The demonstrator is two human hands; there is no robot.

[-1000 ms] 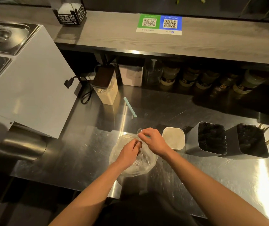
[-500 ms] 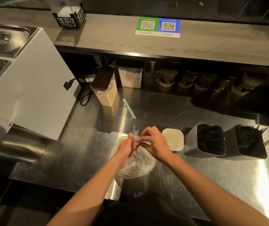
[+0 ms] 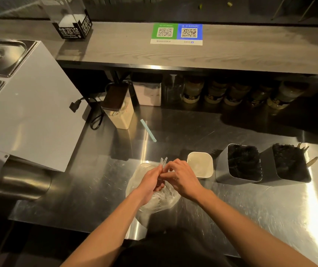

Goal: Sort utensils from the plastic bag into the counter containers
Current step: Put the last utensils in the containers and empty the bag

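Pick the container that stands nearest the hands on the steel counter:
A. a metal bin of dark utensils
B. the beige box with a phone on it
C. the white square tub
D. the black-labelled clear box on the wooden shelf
C: the white square tub sits just beyond the right hand, closer than either metal bin of dark utensils, while both hands work over the plastic bag.

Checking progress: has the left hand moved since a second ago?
Yes. The left hand rose from the plastic bag toward the white container, lifting clear utensils.

Both forearms stretched forward, left hand [image 3: 150, 183] and right hand [image 3: 181, 179] meeting, fingers pinched together
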